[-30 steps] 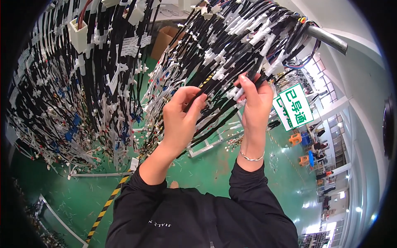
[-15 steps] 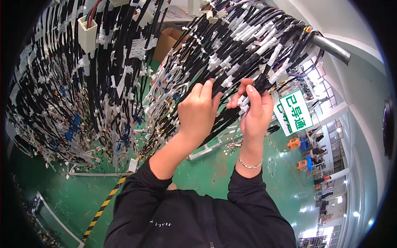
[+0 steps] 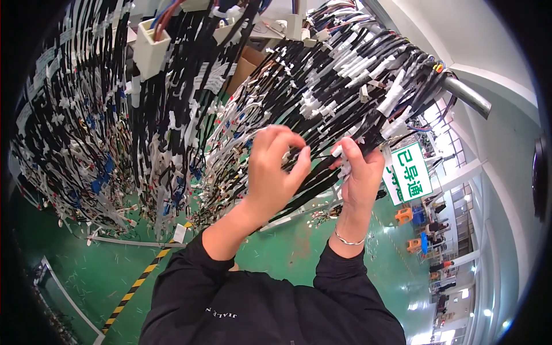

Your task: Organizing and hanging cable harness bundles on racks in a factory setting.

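A dense row of black-taped wire harnesses (image 3: 322, 86) with white tape bands and small white clips hangs in front of me. My right hand (image 3: 362, 172) pinches one black wire harness (image 3: 369, 127) near the right end of the row. A small white clip (image 3: 345, 162) on it shows by the thumb. Just left of that, my left hand (image 3: 276, 169) is raised before the hanging wires, thumb and index finger curved with a gap between them. Nothing shows in that gap. The fingertips of my right hand are partly hidden behind the harness.
A metal bar (image 3: 468, 98) sticks out at the upper right, with a green-and-white sign (image 3: 413, 172) below. Another harness bundle with a large white connector (image 3: 150, 54) hangs left. A cardboard box (image 3: 246, 66) stands behind. Striped tape (image 3: 138, 284) crosses the green floor.
My left hand has drawn back from the harness and its fingers have parted. My right hand has dropped slightly, still gripping the harness. The whole view has shifted a little.
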`<action>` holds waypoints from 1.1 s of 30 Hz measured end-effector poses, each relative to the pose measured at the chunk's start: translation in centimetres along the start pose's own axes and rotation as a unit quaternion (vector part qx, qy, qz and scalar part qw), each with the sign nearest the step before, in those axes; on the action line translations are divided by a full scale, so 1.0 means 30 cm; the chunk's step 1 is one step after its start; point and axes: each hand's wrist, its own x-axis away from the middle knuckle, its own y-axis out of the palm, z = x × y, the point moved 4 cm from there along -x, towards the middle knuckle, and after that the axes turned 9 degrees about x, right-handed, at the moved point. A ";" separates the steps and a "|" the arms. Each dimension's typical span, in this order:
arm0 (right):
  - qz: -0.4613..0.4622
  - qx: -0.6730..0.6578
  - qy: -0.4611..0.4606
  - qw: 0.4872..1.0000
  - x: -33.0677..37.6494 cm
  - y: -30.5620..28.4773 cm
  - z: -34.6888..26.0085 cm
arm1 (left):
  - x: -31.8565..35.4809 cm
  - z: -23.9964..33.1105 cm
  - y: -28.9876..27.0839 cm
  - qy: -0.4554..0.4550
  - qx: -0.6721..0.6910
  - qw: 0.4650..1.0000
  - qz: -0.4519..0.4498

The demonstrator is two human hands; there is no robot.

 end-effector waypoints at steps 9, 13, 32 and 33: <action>0.010 0.017 -0.004 1.000 0.005 -0.025 0.012 | 0.010 -0.043 0.087 0.068 -0.134 0.989 0.014; 0.009 0.057 0.002 0.998 0.006 -0.024 0.015 | -0.011 -0.109 0.100 0.021 -0.192 0.981 0.001; 0.021 0.016 0.046 0.999 -0.013 0.001 0.026 | -0.082 -0.109 0.022 -0.028 0.028 0.999 0.016; 0.021 0.013 0.031 0.999 -0.015 0.007 0.022 | -0.109 -0.110 0.036 0.006 -0.072 0.997 0.029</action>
